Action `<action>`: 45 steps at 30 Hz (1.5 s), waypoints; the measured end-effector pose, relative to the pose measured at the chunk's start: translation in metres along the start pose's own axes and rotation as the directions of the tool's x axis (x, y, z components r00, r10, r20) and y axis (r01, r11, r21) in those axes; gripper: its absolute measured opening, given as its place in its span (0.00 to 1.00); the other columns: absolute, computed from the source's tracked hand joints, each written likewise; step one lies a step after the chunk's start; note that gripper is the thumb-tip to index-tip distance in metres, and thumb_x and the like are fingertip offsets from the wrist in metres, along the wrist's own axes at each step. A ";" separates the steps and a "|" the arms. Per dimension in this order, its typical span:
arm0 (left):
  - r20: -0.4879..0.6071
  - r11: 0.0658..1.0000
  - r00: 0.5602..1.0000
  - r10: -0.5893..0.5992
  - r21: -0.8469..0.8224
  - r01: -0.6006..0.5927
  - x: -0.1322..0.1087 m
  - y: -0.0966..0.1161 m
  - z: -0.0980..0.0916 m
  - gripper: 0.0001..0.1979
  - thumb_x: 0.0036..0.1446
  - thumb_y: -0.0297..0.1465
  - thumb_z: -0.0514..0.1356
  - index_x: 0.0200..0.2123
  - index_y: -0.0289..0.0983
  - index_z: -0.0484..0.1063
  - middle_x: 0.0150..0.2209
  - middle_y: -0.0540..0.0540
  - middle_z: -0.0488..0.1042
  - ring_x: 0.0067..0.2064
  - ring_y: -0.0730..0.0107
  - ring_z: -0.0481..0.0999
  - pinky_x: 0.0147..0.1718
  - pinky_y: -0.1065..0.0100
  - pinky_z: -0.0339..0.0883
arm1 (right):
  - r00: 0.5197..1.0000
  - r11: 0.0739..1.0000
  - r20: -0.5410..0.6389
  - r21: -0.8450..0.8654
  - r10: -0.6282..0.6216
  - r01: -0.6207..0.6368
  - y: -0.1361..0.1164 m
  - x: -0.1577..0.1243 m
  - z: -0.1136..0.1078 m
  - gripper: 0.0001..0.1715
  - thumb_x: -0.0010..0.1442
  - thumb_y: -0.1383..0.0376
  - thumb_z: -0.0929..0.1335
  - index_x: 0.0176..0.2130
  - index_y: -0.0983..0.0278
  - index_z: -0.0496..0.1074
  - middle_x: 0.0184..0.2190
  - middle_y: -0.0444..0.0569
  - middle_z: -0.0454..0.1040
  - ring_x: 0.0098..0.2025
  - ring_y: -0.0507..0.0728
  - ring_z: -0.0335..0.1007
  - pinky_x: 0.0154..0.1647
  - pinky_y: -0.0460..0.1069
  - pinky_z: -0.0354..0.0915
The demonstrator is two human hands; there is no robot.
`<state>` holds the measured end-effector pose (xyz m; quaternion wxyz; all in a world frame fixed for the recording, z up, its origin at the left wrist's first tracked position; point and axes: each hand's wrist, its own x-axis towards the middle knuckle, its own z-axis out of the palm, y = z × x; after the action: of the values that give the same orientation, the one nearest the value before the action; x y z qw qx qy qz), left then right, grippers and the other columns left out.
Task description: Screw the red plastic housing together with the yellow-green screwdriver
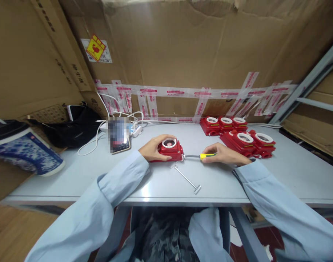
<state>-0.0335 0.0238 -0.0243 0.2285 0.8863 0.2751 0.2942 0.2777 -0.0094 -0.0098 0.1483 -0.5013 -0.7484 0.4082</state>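
My left hand (155, 147) is wrapped round a red box-shaped device (176, 152) with a white ring on top, which rests on the grey table. Between the fingers of my right hand (219, 153) is the yellow and dark handle of a screwdriver (204, 156). Its shaft points left, and the tip meets the small fitting at the device's right end. Just in front of the device, a metal T-shaped tool (186, 177) lies on the tabletop.
Several similar red devices (244, 140) stand at the back right of the table (87, 182). At the back left are a phone (120, 147), white cables, a power strip (136, 131) and a black bag (71, 127). A patterned cup (30, 151) is far left. Cardboard (183, 47) rises behind.
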 end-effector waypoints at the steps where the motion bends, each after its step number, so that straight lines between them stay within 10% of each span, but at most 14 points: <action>1: 0.003 1.000 1.000 0.003 0.005 -0.003 0.000 0.000 0.000 0.33 0.42 0.32 0.67 0.54 0.38 0.64 0.55 0.43 0.69 0.54 0.58 0.70 0.54 0.60 0.62 | 1.000 1.000 0.003 -0.027 0.004 -0.004 0.000 0.000 -0.001 0.27 0.44 0.50 0.73 0.36 0.68 0.77 0.35 0.51 0.79 0.35 0.55 0.71 0.38 0.48 0.63; 19: 0.037 0.976 0.997 -0.071 0.207 0.062 -0.001 0.002 -0.008 0.37 0.45 0.38 0.67 0.58 0.41 0.60 0.56 0.41 0.66 0.55 0.54 0.67 0.55 0.53 0.59 | 0.974 0.999 0.220 0.004 0.047 -0.049 -0.013 -0.014 -0.008 0.24 0.45 0.52 0.74 0.36 0.68 0.75 0.29 0.47 0.73 0.28 0.50 0.63 0.22 0.44 0.59; 23: -0.071 0.949 0.988 0.137 0.295 -0.110 -0.001 0.028 -0.005 0.27 0.48 0.39 0.66 0.52 0.39 0.68 0.52 0.39 0.69 0.54 0.53 0.67 0.55 0.52 0.58 | 0.965 0.999 0.259 0.025 0.040 -0.049 -0.012 -0.012 -0.005 0.24 0.46 0.52 0.74 0.36 0.69 0.75 0.29 0.46 0.73 0.28 0.49 0.62 0.22 0.43 0.59; 26: 0.114 0.936 0.945 0.306 0.145 -0.320 0.000 0.044 0.012 0.14 0.55 0.36 0.62 0.44 0.37 0.74 0.42 0.41 0.75 0.45 0.62 0.73 0.50 0.60 0.64 | 0.956 0.998 0.291 0.033 0.038 -0.049 -0.012 -0.011 -0.002 0.25 0.45 0.52 0.74 0.36 0.69 0.75 0.29 0.46 0.73 0.27 0.49 0.62 0.21 0.43 0.59; 30: 0.320 0.956 0.917 0.238 0.088 -0.279 -0.001 0.045 0.036 0.14 0.56 0.37 0.62 0.42 0.34 0.75 0.37 0.40 0.77 0.39 0.63 0.75 0.41 0.65 0.68 | 0.946 0.999 0.322 0.028 0.033 -0.044 -0.012 -0.009 0.000 0.25 0.45 0.52 0.74 0.36 0.69 0.75 0.29 0.46 0.73 0.27 0.49 0.63 0.22 0.43 0.60; 45: 0.440 0.993 0.890 0.119 -0.038 -0.115 -0.018 0.063 0.046 0.01 0.49 0.26 0.62 0.26 0.34 0.74 0.23 0.49 0.72 0.24 0.76 0.69 0.25 0.76 0.62 | 0.980 0.999 0.196 0.016 0.032 -0.036 -0.006 -0.010 -0.009 0.27 0.45 0.49 0.73 0.37 0.68 0.74 0.29 0.46 0.72 0.26 0.49 0.61 0.22 0.44 0.58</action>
<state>0.0061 -0.0451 -0.0291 0.2717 0.9436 0.1607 0.1002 0.2846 -0.0145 0.0023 0.0720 -0.4699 -0.7467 0.4652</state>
